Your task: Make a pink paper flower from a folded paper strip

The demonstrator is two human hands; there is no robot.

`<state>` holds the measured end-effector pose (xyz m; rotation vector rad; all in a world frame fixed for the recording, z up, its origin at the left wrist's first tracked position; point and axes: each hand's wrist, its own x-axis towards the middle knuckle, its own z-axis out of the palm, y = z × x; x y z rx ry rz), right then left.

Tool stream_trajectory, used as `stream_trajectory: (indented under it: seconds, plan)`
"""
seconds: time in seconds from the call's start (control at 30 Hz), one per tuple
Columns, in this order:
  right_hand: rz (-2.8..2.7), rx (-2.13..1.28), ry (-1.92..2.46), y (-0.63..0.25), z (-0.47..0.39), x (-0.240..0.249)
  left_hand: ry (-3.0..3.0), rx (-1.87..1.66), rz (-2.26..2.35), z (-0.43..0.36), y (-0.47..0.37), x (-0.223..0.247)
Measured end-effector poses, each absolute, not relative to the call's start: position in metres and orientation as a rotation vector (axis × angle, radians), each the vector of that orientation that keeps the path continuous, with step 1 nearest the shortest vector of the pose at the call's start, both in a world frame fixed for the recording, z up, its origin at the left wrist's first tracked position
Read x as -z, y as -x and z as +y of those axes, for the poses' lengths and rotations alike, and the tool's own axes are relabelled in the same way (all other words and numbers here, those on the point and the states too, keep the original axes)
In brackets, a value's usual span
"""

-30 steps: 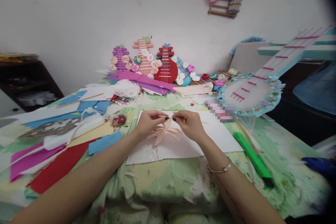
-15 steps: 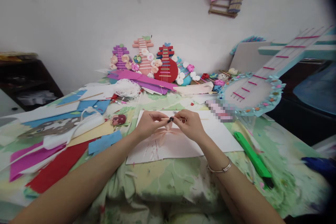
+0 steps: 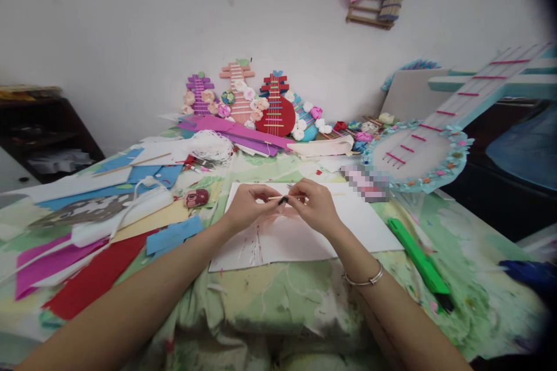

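Over a white sheet [image 3: 348,232], my left hand [image 3: 250,206] and my right hand [image 3: 315,206] meet fingertip to fingertip. A thin pale wooden stick [image 3: 275,197] runs between them, and both hands pinch it. Below the fingertips is pale pink material [image 3: 278,217], blurred and partly hidden by the fingers. Thin shiny strands [image 3: 256,246] lie on the sheet's left part. A silver bangle [image 3: 369,279] circles my right wrist.
To the right lie a green cutter [image 3: 420,258] and a large light-blue lute-shaped craft [image 3: 418,156]. Coloured paper and felt, including a red piece [image 3: 104,272], cover the left side. Smaller lute crafts [image 3: 276,110] lean on the back wall.
The pink material, earlier spread like petals below the fingers, now appears blurred and narrower. My fingertips have shifted slightly around the stick; both arms stay nearly in place.
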<state>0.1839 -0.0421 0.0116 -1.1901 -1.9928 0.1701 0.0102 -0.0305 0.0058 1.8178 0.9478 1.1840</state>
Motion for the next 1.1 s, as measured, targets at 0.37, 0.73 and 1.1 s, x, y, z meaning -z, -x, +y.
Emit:
stream_trajectory:
  seconds: [0.37,0.73,1.1]
  plan:
    - [-1.989,-0.185,1.153,-0.1835,-0.041,-0.0099,-1.771,-1.089,0.851,-0.0284,-0.0115,-0.0004]
    - [-1.994,-0.188,1.143,-0.184,-0.0414,-0.0097,-1.57,-0.999,0.867,-0.0273,-0.0123,0.0011]
    - [-1.949,-0.263,1.136,-0.1833,-0.0417,-0.0114,-1.54,-0.971,0.772,-0.0303,-0.0109,-0.0027]
